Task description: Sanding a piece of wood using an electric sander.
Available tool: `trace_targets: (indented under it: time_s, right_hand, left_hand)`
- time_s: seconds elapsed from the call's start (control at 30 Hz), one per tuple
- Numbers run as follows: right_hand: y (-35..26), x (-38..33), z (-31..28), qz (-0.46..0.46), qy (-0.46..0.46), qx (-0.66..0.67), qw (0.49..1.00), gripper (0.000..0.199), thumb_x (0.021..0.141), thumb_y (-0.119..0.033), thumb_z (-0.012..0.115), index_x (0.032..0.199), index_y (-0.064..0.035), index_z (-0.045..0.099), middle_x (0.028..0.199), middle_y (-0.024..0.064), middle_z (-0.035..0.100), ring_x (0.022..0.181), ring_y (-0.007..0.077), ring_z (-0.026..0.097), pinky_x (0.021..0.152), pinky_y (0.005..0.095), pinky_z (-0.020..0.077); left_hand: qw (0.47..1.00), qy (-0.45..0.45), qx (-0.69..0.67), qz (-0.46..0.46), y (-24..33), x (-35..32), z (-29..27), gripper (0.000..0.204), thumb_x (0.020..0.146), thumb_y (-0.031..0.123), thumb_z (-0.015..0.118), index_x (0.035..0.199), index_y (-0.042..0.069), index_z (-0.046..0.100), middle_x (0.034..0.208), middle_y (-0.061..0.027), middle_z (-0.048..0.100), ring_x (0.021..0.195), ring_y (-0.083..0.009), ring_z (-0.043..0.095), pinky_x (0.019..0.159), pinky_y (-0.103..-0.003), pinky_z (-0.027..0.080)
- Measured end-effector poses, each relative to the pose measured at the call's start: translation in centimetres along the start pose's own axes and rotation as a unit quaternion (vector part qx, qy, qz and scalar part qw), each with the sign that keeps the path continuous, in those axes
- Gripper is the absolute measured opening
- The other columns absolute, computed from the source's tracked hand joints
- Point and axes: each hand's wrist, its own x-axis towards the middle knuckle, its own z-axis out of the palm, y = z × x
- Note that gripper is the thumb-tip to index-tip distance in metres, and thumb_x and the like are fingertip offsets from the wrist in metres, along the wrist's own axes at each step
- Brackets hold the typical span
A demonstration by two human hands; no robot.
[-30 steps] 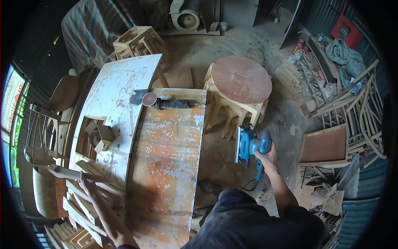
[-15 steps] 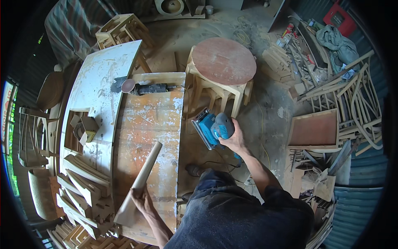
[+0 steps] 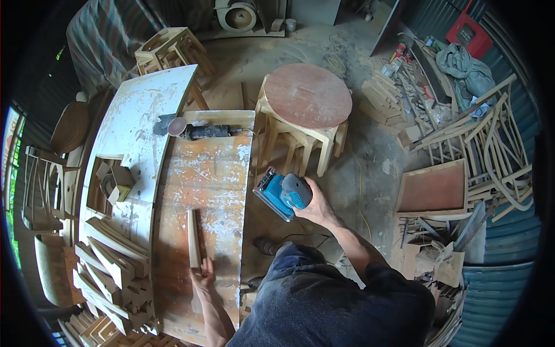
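Blue sander [image 3: 278, 192] fills the curled fingers of the right hand [image 3: 316, 206], not yet touching the wooden piece [image 3: 193, 237] on the desk [image 3: 226, 182]; the left hand's [image 3: 203, 280] half-open fingers meet its end, grip unclear. Stacked pieces' [image 3: 108, 267] progress doesn't show.

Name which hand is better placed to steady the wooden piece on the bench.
Probably the left hand: it is at the wooden piece, while the right hand grips the blue sander beside the bench.

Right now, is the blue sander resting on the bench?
No: the right hand holds the sander to the right of the bench.
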Motion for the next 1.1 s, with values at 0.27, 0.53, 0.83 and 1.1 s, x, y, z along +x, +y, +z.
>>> trace_targets:
  time_s: [0.27,0.53,0.83,1.1]
  right_hand:
    - [-1.4,0.9,2.0,-0.029,-0.013,0.034,0.999,0.089,0.067,-0.013,0.089,0.145,-0.0049,0.048,0.137,0.0210,0.057,0.129,0.0383,0.057,0.110,0.0471,0.0475]
    - [-3.8,3.6,5.9,-0.075,-0.081,0.071,0.991,0.088,0.067,-0.013,0.089,0.145,-0.0047,0.047,0.135,0.0213,0.058,0.127,0.0389,0.057,0.109,0.0475,0.0476]
    - [-7.9,5.5,14.4,-0.247,-0.258,0.092,0.929,0.090,0.068,-0.011,0.086,0.148,-0.0060,0.045,0.134,0.0222,0.058,0.128,0.0396,0.056,0.109,0.0469,0.0480]
    - [-15.6,1.4,19.2,-0.284,-0.409,-0.024,0.867,0.095,0.067,-0.027,0.088,0.150,-0.0107,0.045,0.141,0.0199,0.058,0.131,0.0382,0.058,0.112,0.0487,0.0473]
  left_hand:
    - [0.377,0.202,0.794,0.433,4.0,-9.1,-8.6,0.111,0.065,0.046,0.090,0.156,0.009,0.038,0.154,-0.0226,0.042,0.144,-0.0449,0.035,0.117,-0.062,0.031]
    - [0.487,0.257,0.758,0.350,6.5,-7.2,-16.1,0.117,0.056,0.032,0.090,0.157,0.008,0.034,0.151,-0.0255,0.042,0.140,-0.0443,0.039,0.117,-0.057,0.035]
    - [0.558,0.187,0.682,0.433,-1.6,-7.9,-17.8,0.129,0.058,0.048,0.095,0.159,0.002,0.030,0.147,-0.0376,0.040,0.130,-0.0540,0.049,0.111,-0.056,0.044]
    - [0.631,0.157,0.599,0.467,-5.3,-11.1,-18.0,0.126,0.056,0.038,0.097,0.157,-0.001,0.032,0.142,-0.0299,0.046,0.131,-0.0494,0.050,0.113,-0.054,0.043]
